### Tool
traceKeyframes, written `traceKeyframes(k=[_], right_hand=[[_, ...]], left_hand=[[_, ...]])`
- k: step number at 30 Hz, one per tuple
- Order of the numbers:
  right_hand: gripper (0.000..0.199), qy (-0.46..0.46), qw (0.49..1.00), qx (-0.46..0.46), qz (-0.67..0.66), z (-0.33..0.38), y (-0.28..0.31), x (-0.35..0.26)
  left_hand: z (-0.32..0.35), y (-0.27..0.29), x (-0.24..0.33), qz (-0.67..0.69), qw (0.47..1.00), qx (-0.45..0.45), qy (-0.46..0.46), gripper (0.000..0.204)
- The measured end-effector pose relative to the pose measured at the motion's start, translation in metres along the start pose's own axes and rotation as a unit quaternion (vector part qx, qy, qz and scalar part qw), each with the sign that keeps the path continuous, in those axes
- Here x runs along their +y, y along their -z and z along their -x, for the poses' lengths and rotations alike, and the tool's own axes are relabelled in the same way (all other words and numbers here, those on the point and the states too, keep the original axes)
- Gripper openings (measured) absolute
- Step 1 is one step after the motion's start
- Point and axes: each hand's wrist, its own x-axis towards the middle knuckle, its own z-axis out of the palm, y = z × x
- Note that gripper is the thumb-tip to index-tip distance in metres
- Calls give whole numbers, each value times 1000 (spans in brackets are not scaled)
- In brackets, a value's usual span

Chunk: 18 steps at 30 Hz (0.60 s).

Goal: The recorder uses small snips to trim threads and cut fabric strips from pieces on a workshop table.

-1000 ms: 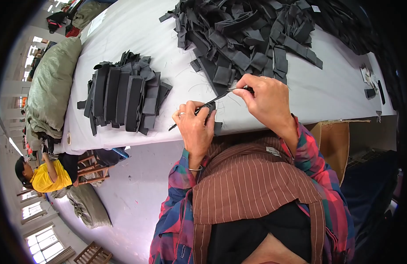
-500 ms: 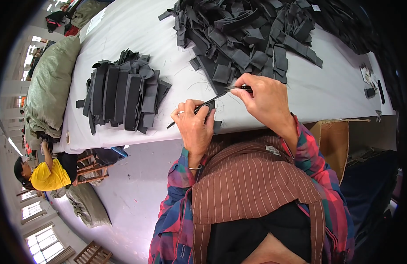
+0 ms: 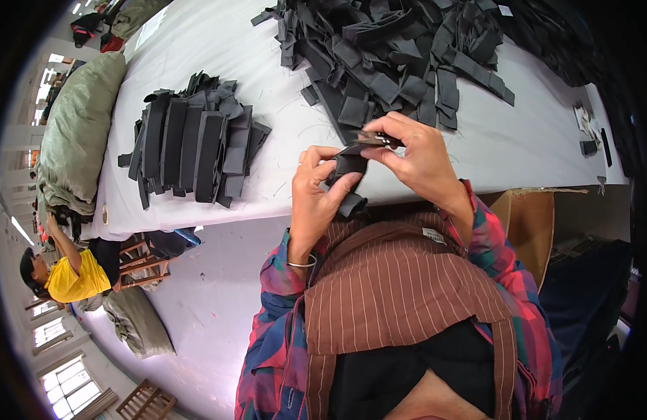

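Observation:
My left hand (image 3: 314,190) pinches a dark grey fabric strip (image 3: 350,166) between thumb and fingers, above the table's near edge. The strip's lower end curls down toward my apron. In my right hand (image 3: 425,159) is a pair of small dark thread snips (image 3: 381,139), with the blades pointing left. The blades meet the strip's upper edge; whether they are closed on a thread I cannot tell. Just beyond my hands lies a loose heap of similar dark strips (image 3: 386,63). To the left sits a neater stack of strips (image 3: 190,143).
Loose threads lie on the white table (image 3: 267,105). A large pale green sack (image 3: 82,119) leans along its left edge. Dark cloth (image 3: 547,42) covers the far right corner. A cardboard box (image 3: 530,227) stands below at right. A person in yellow (image 3: 78,276) works at far left.
My left hand has turned and lifted the strip, which now shows its broad face instead of a thin edge. The snips have come to the strip's upper edge.

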Motion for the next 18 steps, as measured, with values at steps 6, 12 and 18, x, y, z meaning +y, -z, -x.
traceKeyframes(k=[6, 12, 18], right_hand=[[15, -177, 967, -39, -180, -1, 0, 10], [13, -215, 921, -16, -323, -1, -12, 20], [17, -147, 973, 19, -178, 8, -14, 26]], left_hand=[[7, 2, 0, 189, 976, -102, 37, 27], [14, -2, 0, 352, 919, -116, 133, 28], [17, -3, 5, 434, 866, -61, 240, 31]])
